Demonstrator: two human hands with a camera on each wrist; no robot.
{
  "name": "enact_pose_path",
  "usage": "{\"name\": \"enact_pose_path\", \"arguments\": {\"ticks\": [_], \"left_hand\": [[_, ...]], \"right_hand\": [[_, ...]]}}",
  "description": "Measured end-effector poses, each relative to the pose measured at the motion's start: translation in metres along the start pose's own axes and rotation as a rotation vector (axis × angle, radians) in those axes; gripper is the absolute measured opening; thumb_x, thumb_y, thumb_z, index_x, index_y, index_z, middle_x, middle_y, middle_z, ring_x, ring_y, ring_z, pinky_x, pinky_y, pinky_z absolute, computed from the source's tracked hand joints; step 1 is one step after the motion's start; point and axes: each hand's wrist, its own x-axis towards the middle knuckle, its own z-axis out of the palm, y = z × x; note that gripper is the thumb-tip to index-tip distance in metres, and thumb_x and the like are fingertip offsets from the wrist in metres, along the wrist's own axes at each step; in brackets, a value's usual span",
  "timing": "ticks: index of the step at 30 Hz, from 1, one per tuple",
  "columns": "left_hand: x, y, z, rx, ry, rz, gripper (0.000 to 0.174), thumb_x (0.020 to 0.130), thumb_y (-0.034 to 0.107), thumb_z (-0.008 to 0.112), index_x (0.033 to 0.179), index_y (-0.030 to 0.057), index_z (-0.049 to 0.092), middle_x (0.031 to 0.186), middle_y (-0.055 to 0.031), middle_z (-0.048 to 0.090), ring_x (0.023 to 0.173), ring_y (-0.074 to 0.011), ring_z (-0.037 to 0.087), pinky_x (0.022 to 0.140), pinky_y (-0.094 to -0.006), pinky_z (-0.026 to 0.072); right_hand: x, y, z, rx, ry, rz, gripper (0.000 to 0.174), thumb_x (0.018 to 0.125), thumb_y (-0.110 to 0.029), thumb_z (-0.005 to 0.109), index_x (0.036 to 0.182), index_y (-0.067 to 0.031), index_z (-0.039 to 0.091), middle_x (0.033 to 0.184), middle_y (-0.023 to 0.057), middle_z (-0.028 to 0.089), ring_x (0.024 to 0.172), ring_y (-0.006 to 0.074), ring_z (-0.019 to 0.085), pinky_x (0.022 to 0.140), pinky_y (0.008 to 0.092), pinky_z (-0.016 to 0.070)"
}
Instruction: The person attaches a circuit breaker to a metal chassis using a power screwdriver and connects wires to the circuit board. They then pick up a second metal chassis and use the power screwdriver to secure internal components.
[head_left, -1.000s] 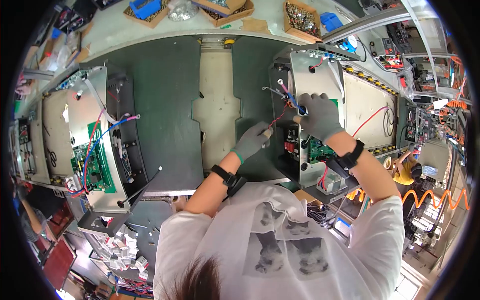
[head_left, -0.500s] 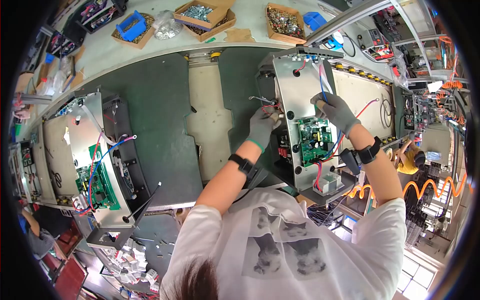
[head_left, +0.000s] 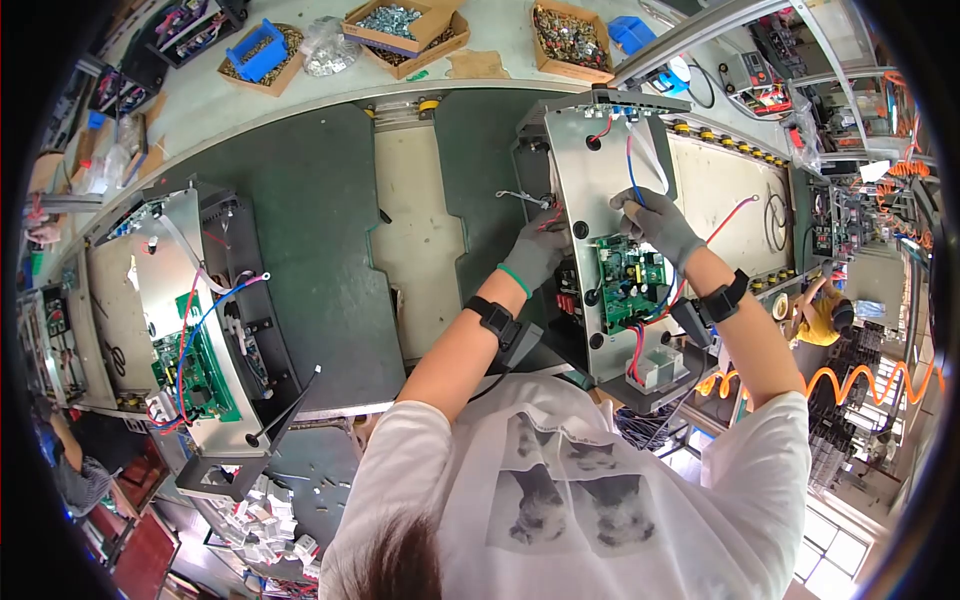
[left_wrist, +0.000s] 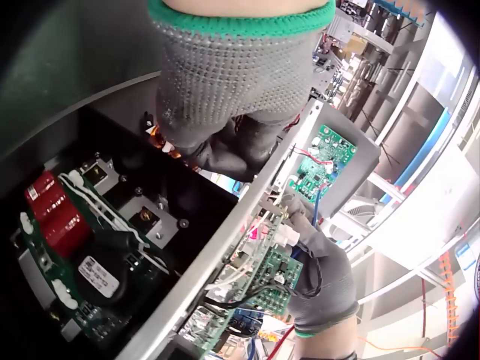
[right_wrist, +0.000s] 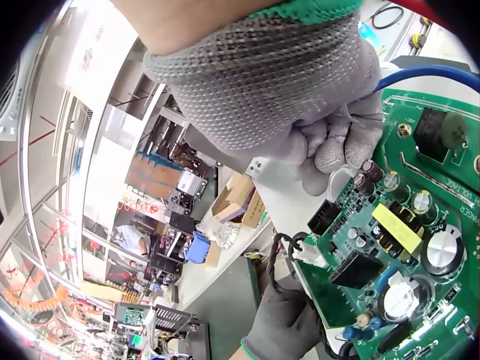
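Two-handed now, leaning over the tall silver sheet-metal panel (head_left: 580,170) of an open black metal chassis (head_left: 534,165). Pinching a thin red wire (head_left: 556,212) with the left hand (head_left: 537,248), right at the panel's left edge (hard to see down to the tips). And, across the panel's face, curling the right hand (head_left: 662,225) round a slim blue cable (head_left: 630,160), just beyond the green rectangular circuit board (head_left: 632,278).

A blue bin (head_left: 262,56) sits in a box (head_left: 277,88) left of a clear bag (head_left: 328,48) on the far table (head_left: 502,22), and a curly orange hose (head_left: 820,369) is on the right.
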Motion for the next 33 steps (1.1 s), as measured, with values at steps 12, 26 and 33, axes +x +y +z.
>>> {"name": "enact_pose_path", "arguments": {"ticks": [12,26,33], "left_hand": [[-0.003,-0.001,0.003,-0.088,-0.058,-0.026,0.026,0.080,-0.001,0.063,0.102,0.0104,0.060,0.102,-0.0021,0.064,0.098,-0.0182,0.061,0.090,-0.0335,0.0489],[-0.008,-0.007,-0.006,0.188,0.020,0.124,0.040,0.081,-0.011,0.057,0.117,0.0066,0.055,0.109,-0.0055,0.062,0.098,-0.0152,0.060,0.086,-0.0276,0.0488],[-0.010,-0.012,0.014,0.112,0.162,0.201,0.056,0.080,-0.011,0.058,0.131,0.0077,0.044,0.111,-0.0048,0.059,0.100,-0.0156,0.058,0.083,-0.0287,0.0502]], "right_hand": [[0.003,0.007,0.013,-0.051,0.106,-0.078,0.021,0.096,-0.011,0.044,0.108,-0.0025,0.059,0.074,-0.0014,0.050,0.063,0.0070,0.043,0.057,0.0220,0.0347],[0.003,-0.009,0.020,-0.299,-0.002,-0.105,0.021,0.087,-0.018,0.058,0.101,-0.0039,0.063,0.075,0.0018,0.058,0.067,0.0104,0.051,0.065,0.0257,0.0436],[0.012,-0.020,0.021,-0.512,-0.092,-0.107,0.026,0.073,-0.018,0.069,0.096,-0.0048,0.067,0.080,0.0058,0.066,0.073,0.0144,0.062,0.071,0.0275,0.0492]]}}
